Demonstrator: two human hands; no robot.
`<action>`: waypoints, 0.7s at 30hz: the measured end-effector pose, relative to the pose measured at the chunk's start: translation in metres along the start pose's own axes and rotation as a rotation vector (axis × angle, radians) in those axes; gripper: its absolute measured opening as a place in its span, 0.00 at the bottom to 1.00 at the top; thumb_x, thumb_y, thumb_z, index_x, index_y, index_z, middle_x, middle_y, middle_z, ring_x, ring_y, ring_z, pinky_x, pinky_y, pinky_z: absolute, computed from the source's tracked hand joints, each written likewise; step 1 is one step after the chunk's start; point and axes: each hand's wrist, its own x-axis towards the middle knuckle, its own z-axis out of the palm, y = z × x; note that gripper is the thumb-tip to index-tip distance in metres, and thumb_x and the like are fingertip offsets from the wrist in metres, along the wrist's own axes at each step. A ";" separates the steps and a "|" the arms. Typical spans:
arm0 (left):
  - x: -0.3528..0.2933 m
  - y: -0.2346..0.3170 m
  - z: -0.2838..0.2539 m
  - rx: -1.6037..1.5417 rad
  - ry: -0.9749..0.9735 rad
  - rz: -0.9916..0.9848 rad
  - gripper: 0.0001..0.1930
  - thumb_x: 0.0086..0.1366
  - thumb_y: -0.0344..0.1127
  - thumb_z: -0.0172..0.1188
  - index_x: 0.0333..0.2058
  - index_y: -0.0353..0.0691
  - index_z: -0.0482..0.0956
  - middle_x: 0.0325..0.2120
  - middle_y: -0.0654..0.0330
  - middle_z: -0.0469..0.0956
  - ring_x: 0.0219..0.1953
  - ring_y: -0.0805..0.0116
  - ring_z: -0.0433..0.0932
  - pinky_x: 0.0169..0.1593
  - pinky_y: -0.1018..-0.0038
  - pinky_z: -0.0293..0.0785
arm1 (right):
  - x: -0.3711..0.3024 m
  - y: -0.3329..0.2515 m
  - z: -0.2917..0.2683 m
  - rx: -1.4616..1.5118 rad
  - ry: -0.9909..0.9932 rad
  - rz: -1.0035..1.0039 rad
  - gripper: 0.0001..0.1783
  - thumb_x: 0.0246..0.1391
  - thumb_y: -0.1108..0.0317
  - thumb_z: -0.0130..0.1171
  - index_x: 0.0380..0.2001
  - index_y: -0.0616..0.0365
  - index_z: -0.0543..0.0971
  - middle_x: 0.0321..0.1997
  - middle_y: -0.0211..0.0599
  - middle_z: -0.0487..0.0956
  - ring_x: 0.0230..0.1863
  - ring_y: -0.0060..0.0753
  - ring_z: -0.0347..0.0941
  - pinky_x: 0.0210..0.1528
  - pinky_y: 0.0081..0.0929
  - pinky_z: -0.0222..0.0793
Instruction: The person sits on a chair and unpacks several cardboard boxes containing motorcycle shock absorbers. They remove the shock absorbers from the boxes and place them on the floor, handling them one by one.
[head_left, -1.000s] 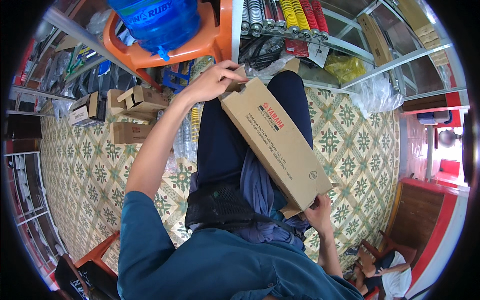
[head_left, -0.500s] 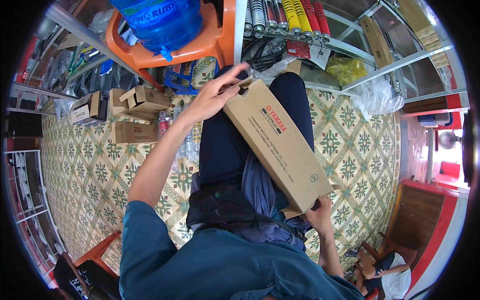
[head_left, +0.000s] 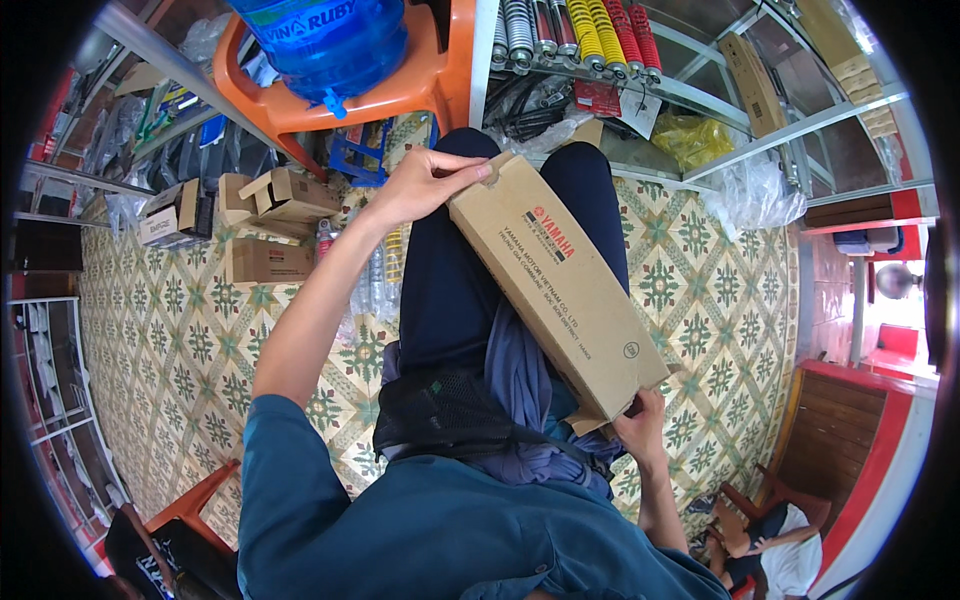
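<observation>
A long brown cardboard box (head_left: 560, 290) lies slantwise across my lap, its far end to the left and its near end to the right. My left hand (head_left: 432, 186) pinches the flap edge at the far end between thumb and fingers. At the near end, my right hand (head_left: 640, 428) grips the box by its open flaps; some of its fingers are hidden behind the cardboard. What the box holds, if anything, cannot be seen.
An orange plastic chair (head_left: 440, 70) bears a blue water jug (head_left: 325, 45). Colourful shock absorbers (head_left: 590, 35) line a metal-framed shelf ahead. Opened cardboard boxes (head_left: 290, 200) and wrapped shock absorbers (head_left: 378, 275) lie on the tiled floor at left. Another person (head_left: 780, 545) sits at lower right.
My left hand's raised fingers have come down and closed on the far flap, which now looks folded over the end. The right hand stays at the near end.
</observation>
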 end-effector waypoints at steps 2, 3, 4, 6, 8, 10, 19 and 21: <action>-0.005 -0.001 0.009 0.028 0.068 0.007 0.17 0.73 0.44 0.66 0.51 0.37 0.87 0.46 0.58 0.88 0.47 0.80 0.81 0.55 0.77 0.76 | -0.001 -0.001 0.000 -0.011 0.013 -0.030 0.19 0.44 0.65 0.74 0.40 0.61 0.86 0.40 0.48 0.84 0.43 0.53 0.79 0.48 0.42 0.73; -0.010 -0.002 0.014 -0.029 0.106 -0.002 0.16 0.72 0.43 0.67 0.48 0.37 0.89 0.42 0.60 0.89 0.44 0.80 0.81 0.52 0.78 0.76 | -0.001 -0.001 0.000 -0.012 0.014 -0.045 0.18 0.44 0.65 0.74 0.40 0.60 0.87 0.41 0.48 0.85 0.44 0.53 0.79 0.49 0.43 0.73; -0.015 -0.002 0.017 -0.015 0.147 -0.017 0.16 0.72 0.44 0.67 0.47 0.36 0.89 0.40 0.59 0.89 0.42 0.79 0.81 0.50 0.77 0.76 | -0.001 -0.001 0.000 -0.012 0.015 -0.059 0.18 0.44 0.65 0.74 0.40 0.60 0.87 0.42 0.48 0.85 0.45 0.53 0.80 0.50 0.43 0.73; -0.025 -0.002 0.022 -0.020 0.206 0.005 0.17 0.71 0.46 0.67 0.45 0.36 0.90 0.34 0.58 0.89 0.38 0.78 0.82 0.45 0.76 0.76 | -0.001 -0.001 0.000 -0.032 0.006 -0.054 0.18 0.45 0.66 0.74 0.41 0.59 0.87 0.45 0.48 0.85 0.48 0.53 0.79 0.54 0.44 0.72; -0.039 -0.001 0.030 -0.123 0.258 -0.040 0.18 0.73 0.47 0.66 0.46 0.36 0.90 0.32 0.60 0.84 0.37 0.76 0.79 0.44 0.77 0.72 | -0.002 -0.002 0.001 0.001 -0.012 -0.049 0.18 0.46 0.67 0.74 0.42 0.58 0.87 0.47 0.48 0.85 0.52 0.53 0.79 0.58 0.45 0.71; -0.051 -0.001 0.037 -0.252 0.316 -0.006 0.18 0.73 0.47 0.65 0.48 0.38 0.90 0.34 0.61 0.82 0.38 0.76 0.78 0.46 0.76 0.72 | 0.000 -0.004 0.002 0.101 -0.019 -0.077 0.18 0.47 0.67 0.74 0.43 0.58 0.87 0.49 0.49 0.85 0.56 0.53 0.78 0.62 0.47 0.69; -0.078 -0.012 0.057 -0.181 0.391 0.033 0.18 0.73 0.37 0.65 0.56 0.34 0.84 0.41 0.64 0.81 0.46 0.78 0.77 0.52 0.79 0.71 | 0.009 -0.017 0.004 0.065 0.015 -0.246 0.20 0.47 0.64 0.77 0.43 0.60 0.86 0.52 0.50 0.84 0.56 0.62 0.78 0.57 0.48 0.73; -0.076 -0.009 0.056 -0.143 0.378 -0.002 0.18 0.75 0.40 0.62 0.56 0.33 0.84 0.43 0.62 0.83 0.48 0.76 0.78 0.55 0.77 0.71 | 0.009 -0.016 0.007 -0.065 0.065 -0.295 0.23 0.46 0.63 0.77 0.45 0.61 0.84 0.52 0.51 0.83 0.55 0.63 0.77 0.56 0.50 0.73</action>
